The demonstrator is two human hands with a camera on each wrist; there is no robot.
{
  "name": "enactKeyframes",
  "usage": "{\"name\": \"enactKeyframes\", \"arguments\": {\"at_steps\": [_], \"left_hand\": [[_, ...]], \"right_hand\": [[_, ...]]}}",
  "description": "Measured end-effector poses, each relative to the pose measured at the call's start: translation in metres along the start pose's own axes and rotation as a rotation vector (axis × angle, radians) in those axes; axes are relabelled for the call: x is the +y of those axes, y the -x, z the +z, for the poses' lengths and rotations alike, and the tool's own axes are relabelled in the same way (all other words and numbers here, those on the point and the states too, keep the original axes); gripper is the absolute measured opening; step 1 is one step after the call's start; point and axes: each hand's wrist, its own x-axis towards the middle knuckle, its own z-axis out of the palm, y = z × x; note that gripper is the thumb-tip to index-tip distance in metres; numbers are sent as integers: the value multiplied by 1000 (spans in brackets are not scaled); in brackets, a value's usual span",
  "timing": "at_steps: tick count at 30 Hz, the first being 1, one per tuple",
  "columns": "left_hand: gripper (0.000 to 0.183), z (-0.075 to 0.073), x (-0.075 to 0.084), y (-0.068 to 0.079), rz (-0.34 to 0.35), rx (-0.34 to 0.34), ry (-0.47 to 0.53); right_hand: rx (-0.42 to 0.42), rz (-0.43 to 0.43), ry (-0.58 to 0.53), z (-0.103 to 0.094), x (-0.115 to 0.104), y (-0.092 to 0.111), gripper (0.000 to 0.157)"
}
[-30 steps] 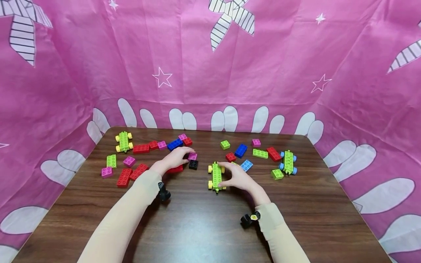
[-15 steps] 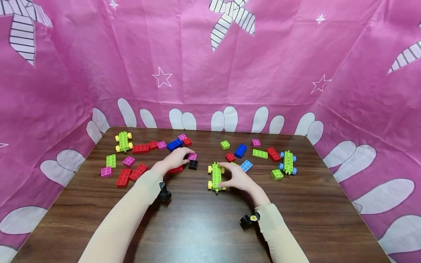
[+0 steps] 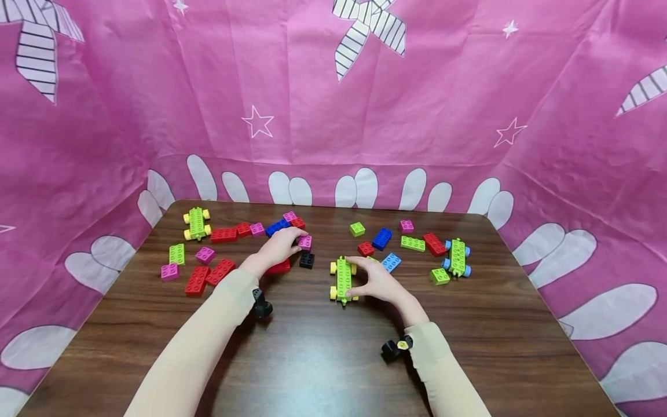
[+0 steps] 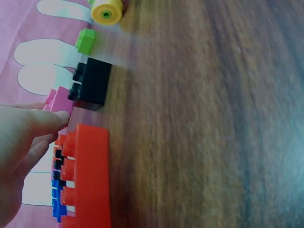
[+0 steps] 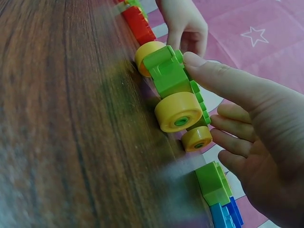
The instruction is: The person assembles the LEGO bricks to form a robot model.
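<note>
My left hand (image 3: pixel 278 250) pinches a pink two-by-two toy brick (image 3: pixel 304 242) between thumb and fingertips; the left wrist view shows the thumb against the side of this pink brick (image 4: pixel 61 102). Just in front of it sits a black brick (image 3: pixel 307 260). Partly under the left hand lies a red brick (image 4: pixel 92 175). My right hand (image 3: pixel 383 281) holds a lime-green toy car base (image 3: pixel 343 279) with yellow wheels, standing on the table, thumb at its near end and index finger at its far end. In the right wrist view the thumb lies along the studded edge of the car base (image 5: pixel 171 76).
Red, pink, blue and green bricks lie scattered at the left, near a second yellow-wheeled base (image 3: pixel 196 223). To the right are more bricks, a light blue brick (image 3: pixel 391 263) and a blue-wheeled base (image 3: pixel 457 257). A pink curtain (image 3: pixel 323 116) hangs behind the wooden table (image 3: pixel 323 359).
My left fingers have closed on the pink brick and shifted it slightly away from the black brick. The right hand and car base have stayed in place.
</note>
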Motion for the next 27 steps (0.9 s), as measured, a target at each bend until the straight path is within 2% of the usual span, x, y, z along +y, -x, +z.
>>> {"name": "enactKeyframes", "arguments": {"at_steps": [3, 15, 27], "left_hand": [[41, -2, 6, 1, -7, 16, 15], [42, 0, 31, 6, 38, 46, 69], [40, 12, 58, 11, 105, 58, 100]], "right_hand": [[2, -10, 10, 0, 1, 0, 79], [3, -2, 1, -2, 4, 0, 81], [-11, 10, 19, -3, 4, 1, 83]]}}
